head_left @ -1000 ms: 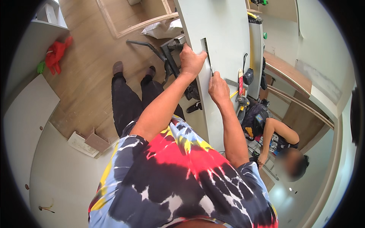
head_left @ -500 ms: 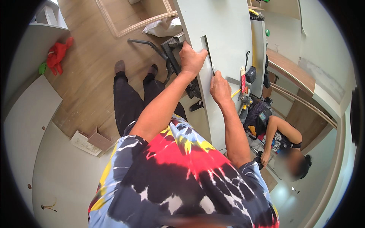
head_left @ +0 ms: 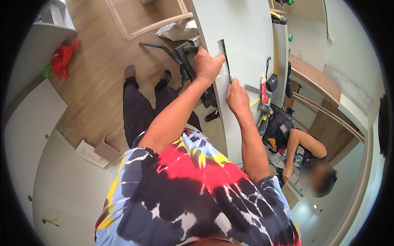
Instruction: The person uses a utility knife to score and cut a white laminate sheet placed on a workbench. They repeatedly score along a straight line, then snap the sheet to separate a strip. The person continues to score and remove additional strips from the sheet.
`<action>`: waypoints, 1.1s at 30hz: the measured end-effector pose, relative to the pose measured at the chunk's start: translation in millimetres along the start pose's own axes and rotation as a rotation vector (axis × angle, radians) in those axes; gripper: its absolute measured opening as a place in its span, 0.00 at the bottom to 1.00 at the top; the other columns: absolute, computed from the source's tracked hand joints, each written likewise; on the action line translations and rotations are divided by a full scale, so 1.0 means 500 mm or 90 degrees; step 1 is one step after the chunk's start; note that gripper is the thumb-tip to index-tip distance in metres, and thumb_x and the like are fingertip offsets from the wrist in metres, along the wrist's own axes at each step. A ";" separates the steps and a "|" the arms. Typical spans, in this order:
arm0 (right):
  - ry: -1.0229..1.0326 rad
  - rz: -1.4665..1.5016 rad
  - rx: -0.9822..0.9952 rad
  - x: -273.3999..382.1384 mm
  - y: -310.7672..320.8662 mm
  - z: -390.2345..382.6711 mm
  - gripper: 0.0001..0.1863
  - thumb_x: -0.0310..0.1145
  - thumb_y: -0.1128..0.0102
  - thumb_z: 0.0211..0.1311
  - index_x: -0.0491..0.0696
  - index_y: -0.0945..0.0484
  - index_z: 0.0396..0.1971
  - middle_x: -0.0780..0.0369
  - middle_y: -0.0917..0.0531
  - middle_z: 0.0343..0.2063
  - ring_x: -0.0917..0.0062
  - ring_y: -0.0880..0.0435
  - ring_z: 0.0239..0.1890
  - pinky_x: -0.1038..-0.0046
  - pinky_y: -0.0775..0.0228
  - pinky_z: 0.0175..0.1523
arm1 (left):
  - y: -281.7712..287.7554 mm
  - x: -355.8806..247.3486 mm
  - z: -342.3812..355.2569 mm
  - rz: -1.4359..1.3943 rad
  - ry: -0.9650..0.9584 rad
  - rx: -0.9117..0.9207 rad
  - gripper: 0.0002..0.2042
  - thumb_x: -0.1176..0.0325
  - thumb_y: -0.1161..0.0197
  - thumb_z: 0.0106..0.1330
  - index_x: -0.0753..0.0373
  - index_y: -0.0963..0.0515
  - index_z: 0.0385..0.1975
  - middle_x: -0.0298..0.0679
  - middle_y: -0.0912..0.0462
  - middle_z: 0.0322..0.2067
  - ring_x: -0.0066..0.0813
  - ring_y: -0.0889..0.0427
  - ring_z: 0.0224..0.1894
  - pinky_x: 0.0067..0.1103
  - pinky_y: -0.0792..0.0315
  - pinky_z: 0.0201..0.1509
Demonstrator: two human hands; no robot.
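The board (head_left: 246, 57) has a plain, greyish white colour. To the left of the board, the floor (head_left: 92, 84) is brown with wood grain, the cloth (head_left: 61, 59) is bright red, and the trousers (head_left: 137, 108) are black. Near the board's lower end, the shirt (head_left: 193, 194) shows tie-dye in red, black, yellow, white and pale blue.

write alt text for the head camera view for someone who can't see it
A person's left grip rests on the edge of a pale panel beside a narrow slot, while the right grip holds what looks like a thin dark tool there. To the right are a drill-like tool and another person; wooden floor shows at left.
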State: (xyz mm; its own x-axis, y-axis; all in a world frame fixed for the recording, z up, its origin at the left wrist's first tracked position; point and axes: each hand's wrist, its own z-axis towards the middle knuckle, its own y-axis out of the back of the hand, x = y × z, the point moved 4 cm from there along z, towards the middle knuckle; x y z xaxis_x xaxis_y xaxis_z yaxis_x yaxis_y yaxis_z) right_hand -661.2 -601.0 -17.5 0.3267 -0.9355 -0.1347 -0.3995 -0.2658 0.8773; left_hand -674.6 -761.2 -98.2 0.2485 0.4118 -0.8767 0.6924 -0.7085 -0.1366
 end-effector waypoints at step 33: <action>0.012 -0.024 -0.024 -0.014 -0.017 -0.048 0.09 0.32 0.49 0.72 0.41 0.34 0.37 0.40 0.18 0.25 0.39 0.17 0.33 0.41 0.27 0.40 | 0.013 0.001 -0.017 0.025 0.008 -0.005 0.18 0.70 0.30 0.50 0.71 0.24 0.40 0.57 0.13 0.35 0.57 0.13 0.41 0.39 0.19 0.48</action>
State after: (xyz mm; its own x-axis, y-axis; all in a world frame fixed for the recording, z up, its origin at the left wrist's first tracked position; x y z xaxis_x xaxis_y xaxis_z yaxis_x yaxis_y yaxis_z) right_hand -639.7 -586.6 -13.1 0.3579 -0.9200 -0.1600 -0.3536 -0.2921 0.8886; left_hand -664.1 -760.7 -95.4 0.2836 0.3911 -0.8756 0.6877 -0.7193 -0.0986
